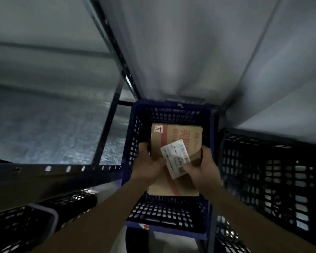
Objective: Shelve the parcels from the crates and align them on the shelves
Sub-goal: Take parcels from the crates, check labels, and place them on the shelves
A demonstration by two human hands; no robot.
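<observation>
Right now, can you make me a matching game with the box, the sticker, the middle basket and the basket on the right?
Things:
1. cardboard parcel
2. white label
3. blue crate
4. black crate

Places or states:
A. stands beside the blue one, on the right
B. stuck on top of the parcel
C. held by the left hand and right hand
D. has the parcel over it

Pairs: 1-C, 2-B, 3-D, 4-A

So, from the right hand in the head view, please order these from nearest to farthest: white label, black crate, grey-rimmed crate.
From the right hand:
1. White label, under its thumb, on the parcel.
2. Black crate, just to its right.
3. Grey-rimmed crate, far left, lower corner.
</observation>
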